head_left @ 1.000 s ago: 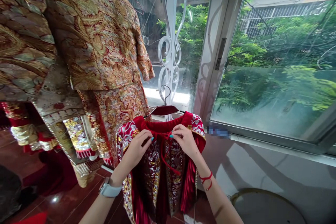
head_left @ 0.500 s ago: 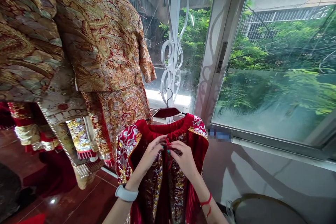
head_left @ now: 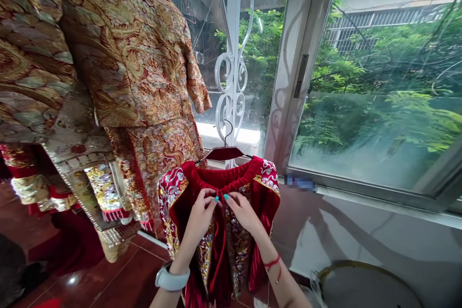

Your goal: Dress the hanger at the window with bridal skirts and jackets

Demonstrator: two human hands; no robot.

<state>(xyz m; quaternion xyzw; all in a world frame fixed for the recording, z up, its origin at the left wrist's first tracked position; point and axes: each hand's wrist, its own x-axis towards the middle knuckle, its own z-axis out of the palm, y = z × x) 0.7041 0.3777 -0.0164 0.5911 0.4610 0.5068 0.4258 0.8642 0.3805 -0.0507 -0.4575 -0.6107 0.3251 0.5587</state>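
while the red garment [head_left: 236, 252] hangs on a hanger [head_left: 226, 153], i've got my left hand [head_left: 202, 209] and right hand [head_left: 242, 211] pinching the cord [head_left: 224, 237] at its neckline [head_left: 236, 182].

The red garment [head_left: 236, 238] looks velvety, its embroidery [head_left: 269, 175] glittery, the floor tiles [head_left: 119, 274] glossy.

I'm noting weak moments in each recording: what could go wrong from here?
The red cord might slip if the left hand or right hand loosens its fingertip pinch. A hard pull at the neckline could tilt the red garment on its hanger. The red bracelet's dangling end might snag the garment.
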